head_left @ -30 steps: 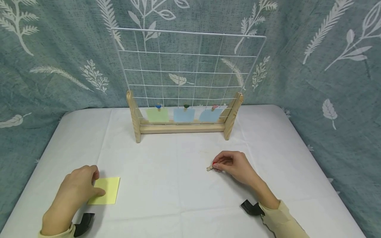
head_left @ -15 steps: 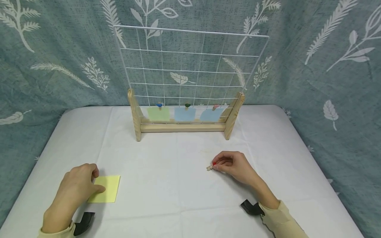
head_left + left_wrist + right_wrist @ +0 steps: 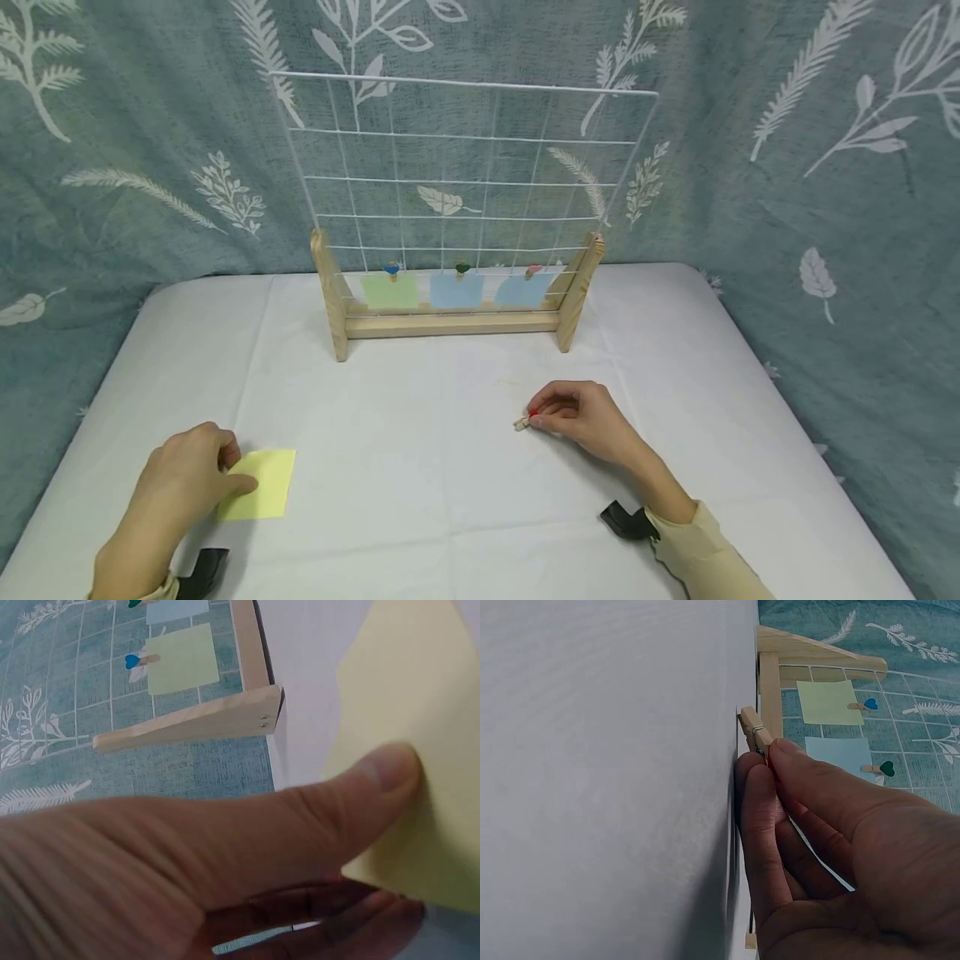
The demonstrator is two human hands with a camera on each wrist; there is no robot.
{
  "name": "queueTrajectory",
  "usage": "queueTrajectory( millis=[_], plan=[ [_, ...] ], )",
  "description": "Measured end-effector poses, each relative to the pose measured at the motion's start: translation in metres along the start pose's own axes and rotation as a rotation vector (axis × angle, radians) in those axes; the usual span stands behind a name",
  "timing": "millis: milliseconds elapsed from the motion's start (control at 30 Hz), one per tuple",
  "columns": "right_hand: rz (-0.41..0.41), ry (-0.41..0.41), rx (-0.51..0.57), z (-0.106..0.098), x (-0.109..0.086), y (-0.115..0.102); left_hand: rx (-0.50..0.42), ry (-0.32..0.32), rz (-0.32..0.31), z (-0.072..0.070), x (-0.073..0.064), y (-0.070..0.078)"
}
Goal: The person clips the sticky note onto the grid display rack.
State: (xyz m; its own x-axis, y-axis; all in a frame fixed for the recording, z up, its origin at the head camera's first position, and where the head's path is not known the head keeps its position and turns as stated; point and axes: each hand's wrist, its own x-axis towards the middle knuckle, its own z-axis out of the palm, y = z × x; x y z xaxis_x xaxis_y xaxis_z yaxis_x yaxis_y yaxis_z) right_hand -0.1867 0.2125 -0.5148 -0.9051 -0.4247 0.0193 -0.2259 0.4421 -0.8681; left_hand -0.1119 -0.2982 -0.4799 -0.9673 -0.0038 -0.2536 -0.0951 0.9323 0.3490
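Note:
On the left of the white table, my left hand (image 3: 183, 479) pinches the near-left side of a yellow sticky note (image 3: 272, 483). In the left wrist view the thumb (image 3: 386, 769) presses on top of the note, and the other fingers go under its edge. My right hand (image 3: 585, 417) pinches a small wooden clothespin (image 3: 756, 733) between thumb and fingertips, just over the tabletop right of centre. Red shows at the clothespin's held end in the head view, mostly covered by the fingers. Its bare wooden end points left, away from the palm.
A white wire grid (image 3: 480, 179) in a wooden stand (image 3: 453, 325) stands at the table's back. Clipped low on it are a green note (image 3: 390, 292) and two blue notes (image 3: 456, 292), each under a heart-topped clothespin. A patterned curtain hangs behind.
The head view has shifted a little, so the scene sits slightly further left. Both hands keep their holds, on the sticky note and the clothespin, in nearly the same places.

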Motion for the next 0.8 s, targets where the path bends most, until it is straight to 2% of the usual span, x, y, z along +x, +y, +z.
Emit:
queueTrajectory(
  millis=[300,667,800],
  plan=[
    [0.023,-0.013,-0.017,0.000,0.000,0.000,-0.079,0.017,0.055,0.008,0.002,-0.013],
    [0.022,-0.067,0.100,-0.001,-0.001,0.001,-0.231,0.072,0.036,0.004,0.001,-0.019],
    [0.025,-0.057,0.124,-0.002,0.000,-0.002,-0.269,0.111,0.037,0.002,0.000,-0.018]
  ],
)
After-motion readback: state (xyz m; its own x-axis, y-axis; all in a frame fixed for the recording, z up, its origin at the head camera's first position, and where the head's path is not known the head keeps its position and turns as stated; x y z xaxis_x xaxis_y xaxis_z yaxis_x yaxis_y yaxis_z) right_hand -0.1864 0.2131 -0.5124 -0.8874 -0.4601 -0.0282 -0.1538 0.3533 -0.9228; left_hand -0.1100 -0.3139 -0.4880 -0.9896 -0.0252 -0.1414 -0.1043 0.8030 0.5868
